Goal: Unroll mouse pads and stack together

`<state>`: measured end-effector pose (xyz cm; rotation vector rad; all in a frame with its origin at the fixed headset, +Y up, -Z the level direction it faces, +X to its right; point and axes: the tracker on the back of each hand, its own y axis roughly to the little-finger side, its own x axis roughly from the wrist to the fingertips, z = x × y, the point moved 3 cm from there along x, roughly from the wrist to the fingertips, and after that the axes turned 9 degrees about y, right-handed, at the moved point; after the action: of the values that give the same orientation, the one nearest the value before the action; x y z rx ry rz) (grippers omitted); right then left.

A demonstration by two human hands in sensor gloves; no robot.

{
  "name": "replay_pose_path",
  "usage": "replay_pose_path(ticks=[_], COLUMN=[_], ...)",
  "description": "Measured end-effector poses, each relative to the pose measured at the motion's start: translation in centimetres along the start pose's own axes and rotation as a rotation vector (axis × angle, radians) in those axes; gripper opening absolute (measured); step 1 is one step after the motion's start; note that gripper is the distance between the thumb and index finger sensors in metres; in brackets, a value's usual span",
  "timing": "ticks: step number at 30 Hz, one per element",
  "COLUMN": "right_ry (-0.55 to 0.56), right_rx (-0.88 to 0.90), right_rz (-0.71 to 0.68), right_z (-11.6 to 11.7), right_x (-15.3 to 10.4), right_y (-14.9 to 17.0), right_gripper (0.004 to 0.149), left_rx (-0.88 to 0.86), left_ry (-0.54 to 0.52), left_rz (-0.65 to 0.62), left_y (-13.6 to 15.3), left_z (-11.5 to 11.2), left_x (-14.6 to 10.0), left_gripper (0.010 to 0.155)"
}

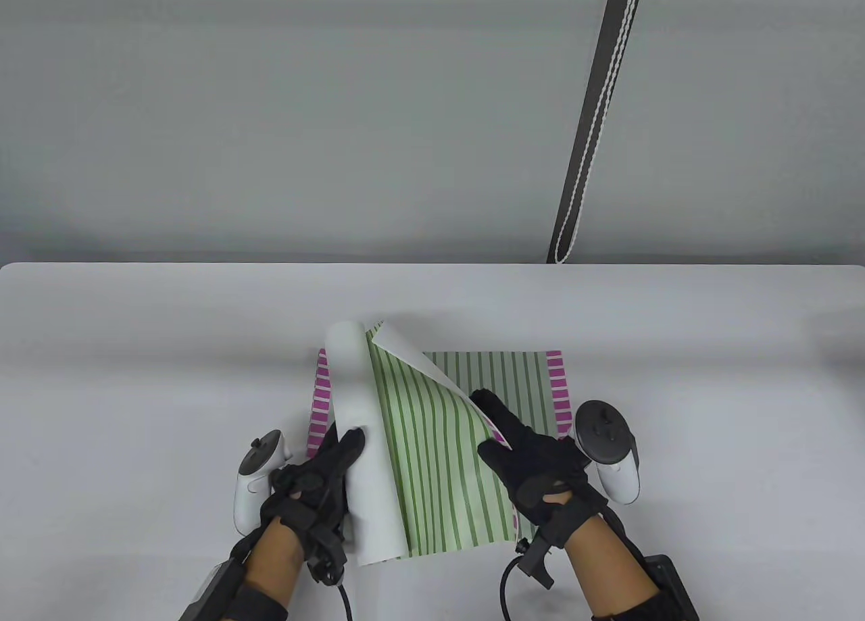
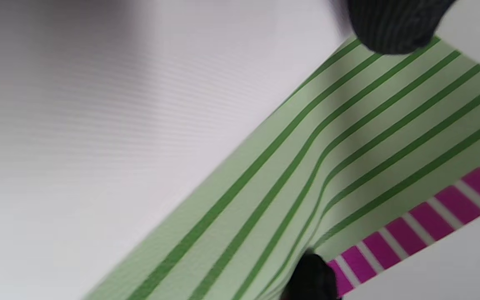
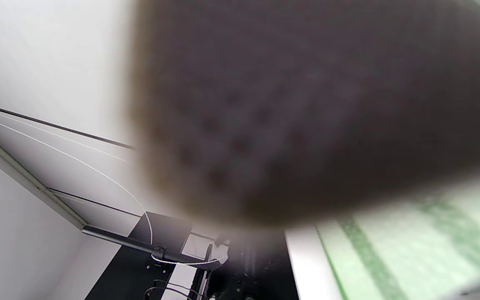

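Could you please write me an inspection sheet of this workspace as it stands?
Surface: white table.
Job's things: green-striped mouse pad, part unrolled, lies over a magenta-striped mouse pad.
Clutter: nothing seen.
Grippers: left hand grips the white rolled part; right hand presses on the pad's right edge.
Cables: black leads at both wrists.
Surroundings: grey wall, dark strap with white cord.

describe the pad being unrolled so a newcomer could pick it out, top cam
Look at the near middle of the white table, between the two gloved hands. The top green-striped pad lies there, its white-backed roll gripped by the left hand. Unlike the flat pads beneath, it is still partly curled.
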<state>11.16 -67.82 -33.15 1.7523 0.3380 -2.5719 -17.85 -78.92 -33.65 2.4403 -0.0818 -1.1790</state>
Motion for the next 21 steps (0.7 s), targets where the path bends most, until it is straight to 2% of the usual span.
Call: replay_pose_path(ticks=[6,11,16,17,21], right_ry=[0.011,0.043,0.038,0.036,0.021], right_rx=[-0.007,0.030,0.062,0.055,0.041], right_rz=[0.016,0.021,0.018,0.012,-0.004], right_z=[-0.5,-2.0,-2.5,-2.3,-1.7], right_x=[0.0,0.0,-0.2,-0.2,-0.2], right_y=[0.3,0.5,0.3,0.1,-0.4], right_gripper=[0.063,0.063,0.063,0.063,0.063], left_rx=[0.002,-0.020,-0.043,-0.047,-0.033], left_ry=[-0.041,-0.097,-0.054,-0.043,-0.014], left_rz=[0.018,-0.019,-0.044,-0.040,-0.013], left_y=[0.1,-0.3,-0.5,-0.4,-0.1], left_z=[0.3,1.6,2.2,2.1,1.4], left_x=[-0.1,-0.8,-1.2,-1.2,-0.9], left_gripper=[0.108,0.095,0.086,0.087,0.109])
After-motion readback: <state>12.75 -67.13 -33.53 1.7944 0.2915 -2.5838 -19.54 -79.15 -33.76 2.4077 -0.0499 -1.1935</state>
